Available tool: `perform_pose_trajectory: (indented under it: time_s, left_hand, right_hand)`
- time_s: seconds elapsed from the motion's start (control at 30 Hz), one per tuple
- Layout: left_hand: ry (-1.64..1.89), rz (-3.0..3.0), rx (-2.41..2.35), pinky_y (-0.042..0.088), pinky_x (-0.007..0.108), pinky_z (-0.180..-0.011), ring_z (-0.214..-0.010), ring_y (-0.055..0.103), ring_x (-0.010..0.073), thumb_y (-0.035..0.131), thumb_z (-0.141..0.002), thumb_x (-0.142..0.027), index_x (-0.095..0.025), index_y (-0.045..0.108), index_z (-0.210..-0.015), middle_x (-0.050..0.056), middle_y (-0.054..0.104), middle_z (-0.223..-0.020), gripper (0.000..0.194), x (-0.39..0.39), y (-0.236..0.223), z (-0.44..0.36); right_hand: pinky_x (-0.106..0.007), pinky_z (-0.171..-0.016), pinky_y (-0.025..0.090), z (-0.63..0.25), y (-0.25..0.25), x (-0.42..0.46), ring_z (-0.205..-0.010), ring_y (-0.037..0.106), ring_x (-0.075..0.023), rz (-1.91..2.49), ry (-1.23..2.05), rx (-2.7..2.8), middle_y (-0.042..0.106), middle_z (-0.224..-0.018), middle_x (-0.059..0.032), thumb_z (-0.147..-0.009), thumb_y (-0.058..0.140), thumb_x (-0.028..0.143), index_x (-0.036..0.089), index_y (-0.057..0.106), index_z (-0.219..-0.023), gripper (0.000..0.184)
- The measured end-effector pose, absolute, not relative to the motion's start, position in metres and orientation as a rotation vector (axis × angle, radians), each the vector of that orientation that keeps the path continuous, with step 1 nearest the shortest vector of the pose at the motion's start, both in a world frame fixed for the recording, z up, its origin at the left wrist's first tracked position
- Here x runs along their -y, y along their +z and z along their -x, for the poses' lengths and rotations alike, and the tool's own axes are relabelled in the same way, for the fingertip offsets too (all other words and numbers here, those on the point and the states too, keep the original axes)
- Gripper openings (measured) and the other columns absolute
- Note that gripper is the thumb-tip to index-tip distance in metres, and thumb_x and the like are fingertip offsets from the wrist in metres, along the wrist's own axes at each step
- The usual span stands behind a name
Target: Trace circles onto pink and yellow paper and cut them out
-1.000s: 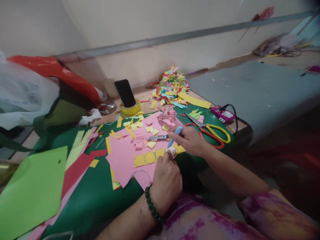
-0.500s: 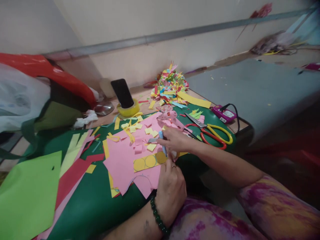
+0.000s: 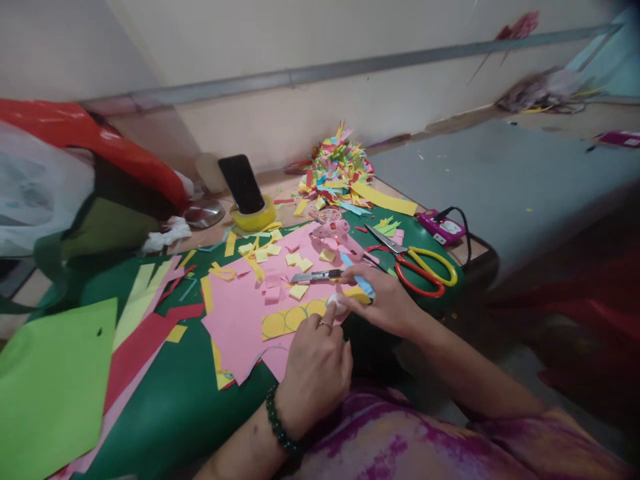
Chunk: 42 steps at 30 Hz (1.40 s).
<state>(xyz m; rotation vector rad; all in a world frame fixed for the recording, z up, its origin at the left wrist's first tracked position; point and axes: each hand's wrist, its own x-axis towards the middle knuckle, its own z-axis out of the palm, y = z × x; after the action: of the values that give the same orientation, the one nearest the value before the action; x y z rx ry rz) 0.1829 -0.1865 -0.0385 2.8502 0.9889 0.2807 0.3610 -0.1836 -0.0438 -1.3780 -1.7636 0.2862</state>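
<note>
My left hand point(image 3: 317, 357), with a dark green bead bracelet point(image 3: 280, 427) at its wrist, has its fingers curled and the index fingertip pressing a small white disc point(image 3: 336, 305). The disc lies on a yellow paper strip point(image 3: 277, 327) marked with drawn circles. My right hand point(image 3: 387, 300) grips a light blue pen point(image 3: 359, 275), tilted across the fingers, while its thumb reaches down beside the disc. A box cutter point(image 3: 316, 275) lies on the pink paper point(image 3: 235, 320), its handle end at my right fingertips. Small yellow paper squares point(image 3: 299, 291) are scattered around.
A pink glue gun point(image 3: 335, 232) and scissors point(image 3: 410, 257) sit behind my right hand. Further back are a heap of paper fringe point(image 3: 340, 163), a phone point(image 3: 242, 183) against yellow tape point(image 3: 254, 217), and a purple power strip point(image 3: 441, 227). Green paper point(image 3: 55, 380) lies left.
The blue pen has gone from upright on the yellow strip to tilted back, up and right, in my right hand. My left index finger has come onto the white disc.
</note>
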Motion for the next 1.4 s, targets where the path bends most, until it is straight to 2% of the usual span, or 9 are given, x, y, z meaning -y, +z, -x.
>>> perform_pose_trajectory:
  time_s: [0.13, 0.27, 0.43, 0.7, 1.2, 1.3, 1.4]
  left_hand:
    - [0.404, -2.735, -0.940, 0.053, 0.044, -0.090, -0.105, 0.061, 0.0269, 0.045, -0.087, -0.018, -0.013, 0.063, -0.103, 0.019, 0.060, -0.129, 0.025, 0.182, -0.038, -0.172]
    - [0.493, -2.711, -0.956, 0.054, 0.042, -0.090, -0.107, 0.062, 0.0262, 0.041, -0.090, -0.018, -0.016, 0.062, -0.087, 0.018, 0.063, -0.121, 0.021, 0.178, -0.035, -0.163]
    - [0.494, -2.762, -1.000, 0.054, 0.044, -0.088, -0.098, 0.064, 0.0258, 0.042, -0.091, -0.015, -0.018, 0.058, -0.074, 0.015, 0.069, -0.104, 0.024, 0.174, -0.041, -0.158]
    - [0.407, -2.855, -1.070, 0.054, 0.047, -0.084, -0.094, 0.062, 0.0281, 0.044, -0.088, -0.016, -0.016, 0.061, -0.076, 0.015, 0.068, -0.107, 0.021, 0.177, -0.047, -0.164]
    - [0.404, -2.897, -1.075, 0.052, 0.050, -0.085, -0.092, 0.063, 0.0290, 0.044, -0.087, -0.014, -0.015, 0.063, -0.078, 0.016, 0.070, -0.103, 0.022, 0.178, -0.043, -0.165]
    - [0.443, -2.921, -1.043, 0.051, 0.050, -0.088, -0.099, 0.061, 0.0307, 0.043, -0.088, -0.015, -0.014, 0.064, -0.081, 0.018, 0.068, -0.112, 0.023, 0.177, -0.039, -0.170]
    - [0.518, -2.927, -0.887, 0.048, 0.049, -0.094, -0.114, 0.054, 0.0313, 0.044, -0.088, -0.017, -0.013, 0.065, -0.096, 0.016, 0.061, -0.130, 0.023, 0.176, -0.038, -0.182]
  right_hand:
    - [-0.037, -0.082, 0.054, -0.352, -0.062, 0.184, -0.096, 0.067, -0.0235, 1.378, 0.266, 1.929, 0.070, -0.103, -0.0091, -0.077, 0.068, 0.018, 0.020, 0.056, -0.107, 0.032]
    - [-0.035, -0.078, 0.055, -0.360, -0.063, 0.184, -0.090, 0.068, -0.0216, 1.373, 0.282, 1.868, 0.070, -0.099, -0.0065, -0.078, 0.067, 0.019, 0.020, 0.054, -0.107, 0.032]
    - [-0.036, -0.078, 0.056, -0.380, -0.052, 0.196, -0.091, 0.068, -0.0224, 1.463, 0.087, 1.744, 0.068, -0.102, -0.0072, -0.083, 0.062, 0.022, 0.022, 0.052, -0.112, 0.030]
    - [-0.041, -0.078, 0.057, -0.376, -0.065, 0.196, -0.090, 0.068, -0.0257, 1.485, 0.018, 1.884, 0.069, -0.095, -0.0075, -0.083, 0.061, 0.016, 0.022, 0.054, -0.108, 0.027]
    - [-0.039, -0.077, 0.057, -0.375, -0.067, 0.195, -0.089, 0.068, -0.0249, 1.462, 0.046, 1.889, 0.070, -0.096, -0.0078, -0.081, 0.064, 0.012, 0.021, 0.055, -0.107, 0.029]
    - [-0.038, -0.075, 0.057, -0.376, -0.069, 0.195, -0.087, 0.068, -0.0246, 1.480, 0.050, 1.879, 0.070, -0.095, -0.0077, -0.080, 0.065, 0.013, 0.021, 0.056, -0.107, 0.029]
    - [-0.038, -0.075, 0.057, -0.375, -0.072, 0.196, -0.087, 0.068, -0.0249, 1.480, 0.063, 1.879, 0.071, -0.095, -0.0084, -0.081, 0.064, 0.014, 0.020, 0.056, -0.107, 0.027]
